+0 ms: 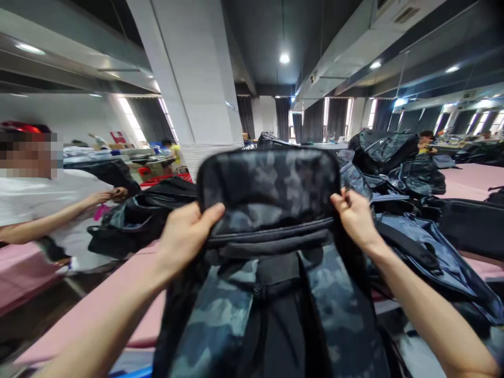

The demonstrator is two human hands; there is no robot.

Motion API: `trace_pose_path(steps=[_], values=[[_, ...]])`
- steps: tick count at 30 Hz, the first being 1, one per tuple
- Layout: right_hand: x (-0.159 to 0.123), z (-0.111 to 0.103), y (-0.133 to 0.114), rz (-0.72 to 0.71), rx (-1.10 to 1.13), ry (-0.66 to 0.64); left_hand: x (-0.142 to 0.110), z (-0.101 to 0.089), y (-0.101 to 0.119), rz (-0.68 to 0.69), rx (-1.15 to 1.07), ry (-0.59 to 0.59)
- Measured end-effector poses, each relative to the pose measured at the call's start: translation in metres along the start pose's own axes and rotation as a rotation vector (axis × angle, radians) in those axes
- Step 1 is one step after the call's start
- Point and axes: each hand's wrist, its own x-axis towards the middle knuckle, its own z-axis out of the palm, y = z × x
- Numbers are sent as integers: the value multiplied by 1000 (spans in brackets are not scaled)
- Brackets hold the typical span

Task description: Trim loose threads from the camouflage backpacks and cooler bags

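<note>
A dark camouflage backpack (pixel 275 226) hangs upright in front of me, its shoulder straps and padded back turned my way. My left hand (pixel 189 226) grips the left edge of its top section, thumb laid over the near face. On the opposite edge, my right hand (pixel 354 212) pinches the side of the same section with curled fingers. Below the top section runs a black carry handle (pixel 279 244). The bag's lower end goes out of view at the bottom.
At left a co-worker in a white shirt (pixel 71 199) stands by more black bags (pixel 137 215). Pink-covered tables (pixel 106 304) lie to both sides. Open and closed backpacks (pixel 425 247) are heaped at right. A white pillar (pixel 197 79) rises behind the bag.
</note>
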Motion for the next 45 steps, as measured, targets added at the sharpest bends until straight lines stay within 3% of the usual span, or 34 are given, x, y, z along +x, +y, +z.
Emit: trace_pose_path(steps=[3,6,8,10,12,15,18,20,22,25,28,32,34,36,39,41,42,45], values=[[-14,52,44,224,-124,-229,8,48,-46,-94,156,-171],[-21,90,72,290,-161,-312,7,85,-68,-15,236,-139],[-17,105,79,302,-169,-344,-3,101,-57,169,245,-181],[-11,113,83,296,-171,-364,-19,114,-36,305,227,-418],[-8,114,86,278,-170,-363,-35,125,-18,309,200,-615],[-15,104,92,204,-165,-289,-48,133,-14,119,21,-727],[-40,86,92,150,-101,-204,-47,131,-30,-274,-496,-871],[-62,76,87,196,-43,-289,-43,128,-42,-477,-789,-903],[-82,71,76,263,-45,-413,-41,125,-47,-557,-915,-910],[-102,71,54,273,-106,-467,-41,123,-47,-573,-939,-902],[-109,80,36,155,-108,-443,-45,123,-44,-533,-918,-888],[-107,90,33,68,-128,-396,-60,123,-46,-334,-711,-826],[-104,91,37,117,-86,-374,-77,124,-50,-119,-460,-713],[-101,91,40,119,-4,-383,-98,127,-55,146,-191,-517],[-100,94,38,-73,44,-529,-126,127,-68,436,20,-215],[-102,99,37,-242,-27,-687,-134,122,-77,430,19,-84],[-104,101,36,-312,-80,-754,-134,118,-82,352,-2,-35],[-108,106,33,-415,-187,-821,-121,105,-90,-59,-121,-26]])
